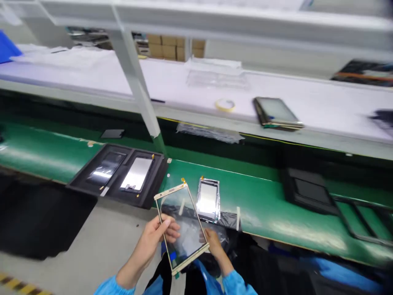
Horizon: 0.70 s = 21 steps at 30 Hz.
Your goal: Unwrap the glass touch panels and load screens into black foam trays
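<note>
A clear glass touch panel (pixel 184 217) with a pale frame is held tilted above the bench's front edge. My left hand (pixel 158 231) grips its left side, thumb in front and fingers showing through the glass. At the lower right edge, my right hand (pixel 214 242) pinches the panel, its fingertips partly hidden behind it. A small blue sticker (pixel 172 255) marks the panel's lower left corner, and an orange flex tab (pixel 183 180) sticks up at the top. Just behind lies a display module (pixel 208 199) with a bright silver face, on the green bench.
A black foam tray (pixel 159 164) with two display modules stands on the green bench (pixel 258 205) to the left. Black trays (pixel 307 190) lie at right. The white shelf (pixel 331 98) holds a stack of panels (pixel 278 111) and a tape roll (pixel 225 105); a post (pixel 135 78) rises left of centre.
</note>
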### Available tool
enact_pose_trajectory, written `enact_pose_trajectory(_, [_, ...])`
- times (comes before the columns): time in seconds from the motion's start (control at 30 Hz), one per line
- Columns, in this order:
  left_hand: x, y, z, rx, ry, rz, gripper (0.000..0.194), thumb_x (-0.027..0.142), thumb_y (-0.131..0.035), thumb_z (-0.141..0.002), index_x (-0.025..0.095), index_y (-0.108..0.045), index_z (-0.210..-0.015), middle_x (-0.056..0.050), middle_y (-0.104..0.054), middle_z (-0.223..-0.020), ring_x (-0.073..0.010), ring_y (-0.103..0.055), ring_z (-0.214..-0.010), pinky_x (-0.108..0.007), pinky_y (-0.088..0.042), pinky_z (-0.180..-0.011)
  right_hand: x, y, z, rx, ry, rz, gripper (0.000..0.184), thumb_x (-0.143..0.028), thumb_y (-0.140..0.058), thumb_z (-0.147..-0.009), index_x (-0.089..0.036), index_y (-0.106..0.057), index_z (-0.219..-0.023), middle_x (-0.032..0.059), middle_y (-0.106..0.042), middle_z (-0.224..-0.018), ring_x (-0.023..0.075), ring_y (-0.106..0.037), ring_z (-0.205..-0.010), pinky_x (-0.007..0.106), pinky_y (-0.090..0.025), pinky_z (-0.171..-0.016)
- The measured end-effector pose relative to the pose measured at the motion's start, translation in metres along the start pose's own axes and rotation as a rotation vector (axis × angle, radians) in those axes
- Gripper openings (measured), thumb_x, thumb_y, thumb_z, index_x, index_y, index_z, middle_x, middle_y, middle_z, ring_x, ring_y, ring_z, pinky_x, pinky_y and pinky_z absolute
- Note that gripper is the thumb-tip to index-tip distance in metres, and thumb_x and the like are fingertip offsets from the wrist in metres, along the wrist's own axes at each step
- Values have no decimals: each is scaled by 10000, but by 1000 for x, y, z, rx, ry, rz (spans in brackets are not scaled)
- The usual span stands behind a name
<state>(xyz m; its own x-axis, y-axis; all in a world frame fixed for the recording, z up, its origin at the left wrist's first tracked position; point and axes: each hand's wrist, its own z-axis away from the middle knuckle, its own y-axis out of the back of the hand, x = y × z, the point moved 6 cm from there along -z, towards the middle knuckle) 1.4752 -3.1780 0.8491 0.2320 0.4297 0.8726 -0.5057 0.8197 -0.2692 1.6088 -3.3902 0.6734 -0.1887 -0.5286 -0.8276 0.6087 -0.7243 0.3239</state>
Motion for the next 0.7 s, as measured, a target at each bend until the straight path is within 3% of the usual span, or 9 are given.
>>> enact_pose_trajectory(0.1, [-7,-23,9,-86,22,-66,500,629,-743,-758,157,-658,-898,-126,-773,-868,-247,-742,-730,-324,-557,-648,-46,15,69,-132,94,-448,566,-730,-493,-829,-342,-618,-1222,78,-726,-1041,285,-743,-933,476,-596,-769])
enact_pose_trajectory(0.17, [-4,-46,16,-153,5,-92,506,638,-734,-761,155,-657,-892,-126,-769,-856,-244,-739,-733,-322,-560,-657,-77,27,107,-111,211,-461,603,-651,-568,-850,-341,-521,-1364,75,-711,-1012,248,-734,-818,412,-594,-675])
enact_pose_trajectory(0.23, [5,-72,26,-228,-23,-68,523,629,-716,-784,154,-660,-995,-140,-770,-942,-244,-742,-758,-329,-568,-671,-105,53,134,40,295,-367,604,-583,-624,-833,-309,-524,-1361,33,-676,-838,204,-670,-620,354,-549,-564])
enact_pose_trajectory(0.33, [27,-108,44,-350,-76,7,639,616,-709,-800,197,-584,-1266,-168,-714,-1205,-259,-747,-830,-361,-587,-700,-154,129,153,331,405,-281,635,-532,-620,-822,-239,-511,-1374,-9,-619,-722,160,-588,-527,303,-491,-513])
enact_pose_trajectory(0.43, [37,-121,54,-389,-133,16,626,591,-731,-790,194,-601,-1256,-173,-703,-1214,-262,-744,-854,-358,-586,-720,-225,241,151,581,547,-184,711,-500,-615,-808,-168,-467,-1419,-12,-621,-726,151,-583,-547,271,-463,-505])
enact_pose_trajectory(0.5, [30,-116,53,-358,-144,-6,560,580,-750,-773,172,-661,-1146,-164,-732,-1119,-256,-738,-844,-347,-581,-724,-279,316,138,741,603,-78,673,-436,-595,-820,-125,-486,-1407,-9,-624,-720,145,-580,-545,286,-487,-559])
enact_pose_trajectory(0.57, [12,-105,49,-308,-135,-29,542,595,-774,-736,167,-699,-1060,-153,-748,-1052,-252,-733,-825,-343,-580,-712,-329,376,114,858,569,54,580,-343,-571,-853,-118,-523,-1386,16,-656,-766,135,-586,-550,306,-511,-640])
enact_pose_trajectory(0.63, [-9,-91,44,-230,-123,-36,559,626,-790,-695,179,-721,-1023,-143,-758,-1022,-255,-732,-811,-348,-581,-700,-369,417,84,916,478,160,510,-256,-555,-880,-110,-549,-1369,60,-693,-860,129,-596,-569,318,-514,-713])
enact_pose_trajectory(0.7, [-29,-75,40,-112,-119,-17,587,665,-803,-642,193,-734,-984,-133,-769,-989,-259,-731,-782,-356,-582,-679,-399,437,53,920,401,239,480,-204,-546,-903,-73,-551,-1365,111,-709,-932,136,-614,-613,322,-504,-755])
